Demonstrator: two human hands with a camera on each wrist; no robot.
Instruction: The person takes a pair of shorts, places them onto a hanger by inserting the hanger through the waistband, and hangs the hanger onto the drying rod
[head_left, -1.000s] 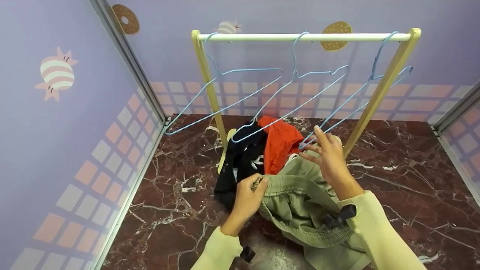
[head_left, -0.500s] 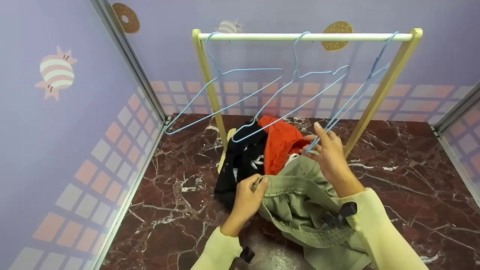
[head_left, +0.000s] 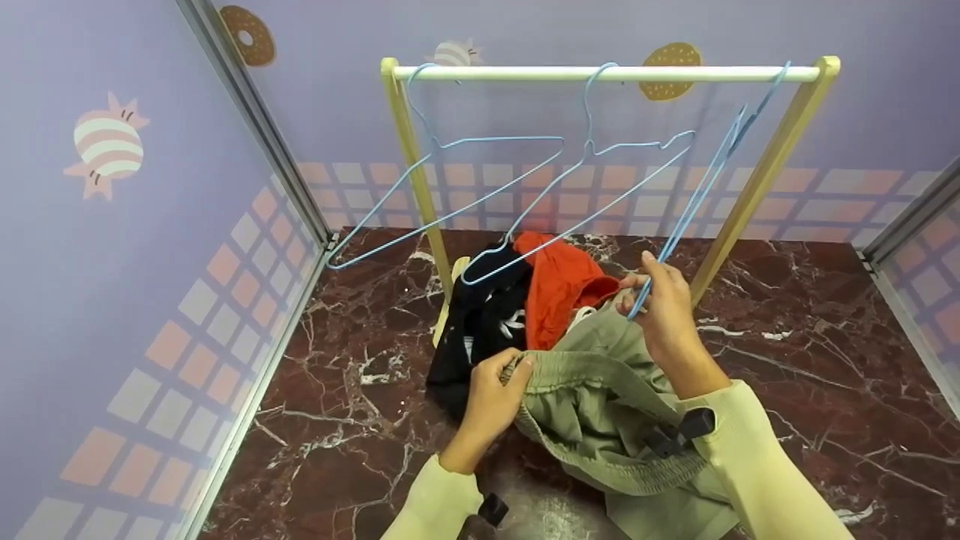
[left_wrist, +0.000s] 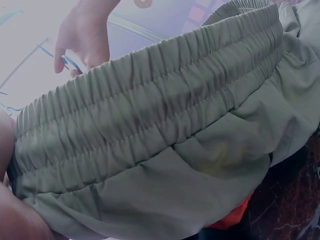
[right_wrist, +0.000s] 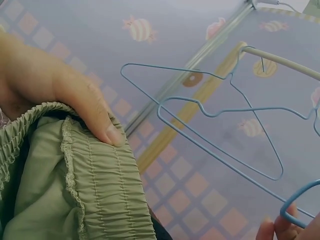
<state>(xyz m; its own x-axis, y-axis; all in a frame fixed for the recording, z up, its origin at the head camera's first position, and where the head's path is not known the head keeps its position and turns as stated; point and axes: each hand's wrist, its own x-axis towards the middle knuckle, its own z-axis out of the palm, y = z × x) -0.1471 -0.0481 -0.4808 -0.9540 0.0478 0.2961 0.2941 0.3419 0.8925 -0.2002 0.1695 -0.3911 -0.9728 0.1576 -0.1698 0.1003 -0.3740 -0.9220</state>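
My left hand pinches the elastic waistband of olive-green pants, whose opening faces up toward me. The left wrist view shows the gathered waistband up close; how long the legs are cannot be seen. With thumb and fingers, my right hand holds the lower corner of the rightmost blue wire hanger, just above the far side of the pants. This hanger is still hooked on the rail and turned nearly edge-on. In the right wrist view its corner lies at the fingertips.
Two more blue hangers, a left one and a middle one, hang from the white rail of a wooden-ended rack. Below them lie a black garment and a red garment on the marbled floor. Patterned walls enclose the space.
The rightmost hanger has swung round toward edge-on, its lower corner coming nearer to me and slightly right. My right fingers have closed in on it. My left hand keeps its hold on the waistband.
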